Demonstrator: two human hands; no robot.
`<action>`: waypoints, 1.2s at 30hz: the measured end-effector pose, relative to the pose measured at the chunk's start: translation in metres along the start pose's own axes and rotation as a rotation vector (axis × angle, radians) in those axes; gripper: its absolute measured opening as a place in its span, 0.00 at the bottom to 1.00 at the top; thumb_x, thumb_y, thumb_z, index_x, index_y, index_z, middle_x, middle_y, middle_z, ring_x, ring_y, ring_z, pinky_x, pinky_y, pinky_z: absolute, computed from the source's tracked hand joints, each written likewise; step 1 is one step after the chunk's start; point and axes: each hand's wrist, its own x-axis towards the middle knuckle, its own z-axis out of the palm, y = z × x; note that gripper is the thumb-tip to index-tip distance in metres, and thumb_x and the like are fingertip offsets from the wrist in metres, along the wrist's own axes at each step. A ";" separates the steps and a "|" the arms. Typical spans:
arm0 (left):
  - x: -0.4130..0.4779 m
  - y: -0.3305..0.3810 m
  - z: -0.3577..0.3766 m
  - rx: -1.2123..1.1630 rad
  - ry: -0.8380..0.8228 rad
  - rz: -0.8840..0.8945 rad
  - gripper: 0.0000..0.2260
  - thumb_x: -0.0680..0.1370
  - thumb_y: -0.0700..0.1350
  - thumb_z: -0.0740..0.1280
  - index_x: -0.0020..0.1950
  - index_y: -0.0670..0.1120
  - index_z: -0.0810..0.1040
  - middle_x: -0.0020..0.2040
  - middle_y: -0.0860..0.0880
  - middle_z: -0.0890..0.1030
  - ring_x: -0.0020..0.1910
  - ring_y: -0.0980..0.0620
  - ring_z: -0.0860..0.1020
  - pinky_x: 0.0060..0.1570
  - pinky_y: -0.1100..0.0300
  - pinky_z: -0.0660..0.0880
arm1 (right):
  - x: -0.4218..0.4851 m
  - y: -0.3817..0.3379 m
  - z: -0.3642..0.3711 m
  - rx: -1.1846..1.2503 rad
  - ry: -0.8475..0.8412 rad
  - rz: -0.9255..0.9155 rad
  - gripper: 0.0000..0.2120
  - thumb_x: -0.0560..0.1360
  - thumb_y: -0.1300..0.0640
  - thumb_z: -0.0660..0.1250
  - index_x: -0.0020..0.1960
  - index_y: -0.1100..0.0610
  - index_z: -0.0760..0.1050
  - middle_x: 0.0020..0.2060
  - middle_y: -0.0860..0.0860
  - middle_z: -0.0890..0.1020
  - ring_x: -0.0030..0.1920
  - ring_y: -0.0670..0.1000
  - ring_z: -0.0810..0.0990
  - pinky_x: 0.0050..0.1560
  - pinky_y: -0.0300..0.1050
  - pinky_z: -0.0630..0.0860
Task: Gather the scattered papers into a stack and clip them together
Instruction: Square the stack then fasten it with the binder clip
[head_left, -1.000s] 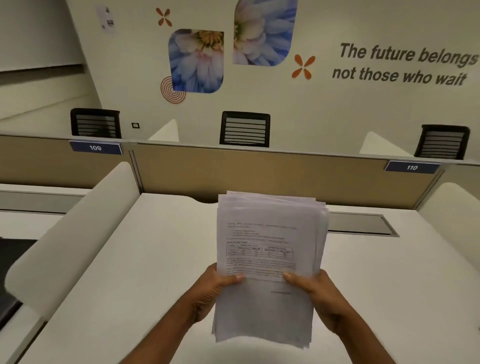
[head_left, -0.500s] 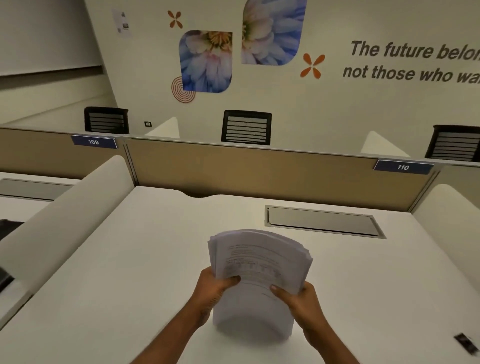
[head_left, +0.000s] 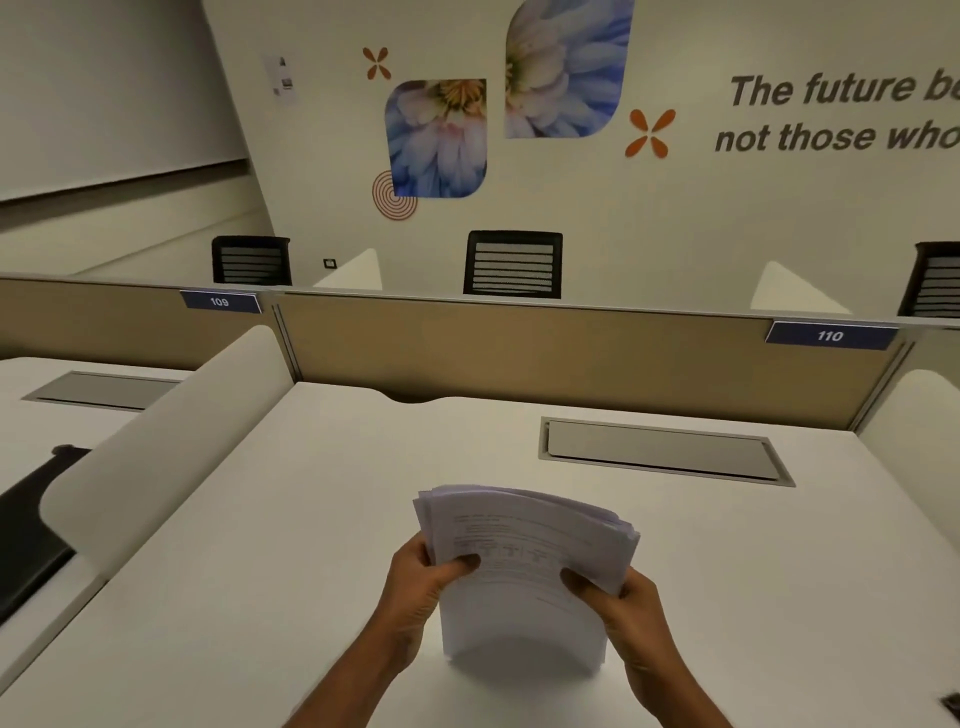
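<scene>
A thick stack of printed white papers (head_left: 524, 571) stands on its bottom edge on the white desk (head_left: 260, 571), bowed so its top curves away from me. My left hand (head_left: 421, 587) grips the stack's left side, thumb on the front sheet. My right hand (head_left: 623, 608) grips the right side the same way. The top edges are fanned and uneven. A small dark object (head_left: 951, 704), perhaps a clip, lies at the desk's lower right edge, partly cut off.
A grey cable hatch (head_left: 660, 449) is set into the desk behind the papers. A tan partition (head_left: 519, 353) bounds the far edge, with white curved side dividers left (head_left: 156, 441) and right (head_left: 919, 415). Black chairs stand beyond it.
Both hands brought the stack down from mid-air until its bottom edge met the desk, and the sheets bowed. The camera tilted lower and turned a little to the left.
</scene>
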 end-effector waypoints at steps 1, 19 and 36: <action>0.000 0.001 0.002 0.015 -0.017 -0.008 0.17 0.72 0.35 0.77 0.58 0.49 0.84 0.51 0.50 0.89 0.56 0.47 0.84 0.48 0.61 0.80 | -0.001 -0.002 0.002 0.002 -0.013 0.002 0.12 0.73 0.59 0.77 0.56 0.53 0.84 0.47 0.53 0.89 0.52 0.58 0.86 0.50 0.51 0.83; 0.003 0.004 -0.004 0.058 -0.090 -0.023 0.16 0.74 0.35 0.74 0.59 0.50 0.85 0.51 0.50 0.88 0.56 0.47 0.84 0.50 0.59 0.80 | -0.005 -0.008 0.013 -0.023 0.044 -0.010 0.13 0.72 0.57 0.77 0.55 0.51 0.83 0.43 0.48 0.89 0.49 0.56 0.86 0.41 0.45 0.82; -0.006 0.004 0.011 0.013 -0.001 -0.009 0.16 0.76 0.34 0.71 0.56 0.53 0.85 0.48 0.50 0.88 0.52 0.48 0.83 0.50 0.55 0.82 | -0.009 -0.013 0.020 -0.018 0.063 -0.053 0.09 0.73 0.56 0.76 0.53 0.49 0.84 0.44 0.50 0.89 0.46 0.52 0.87 0.47 0.52 0.86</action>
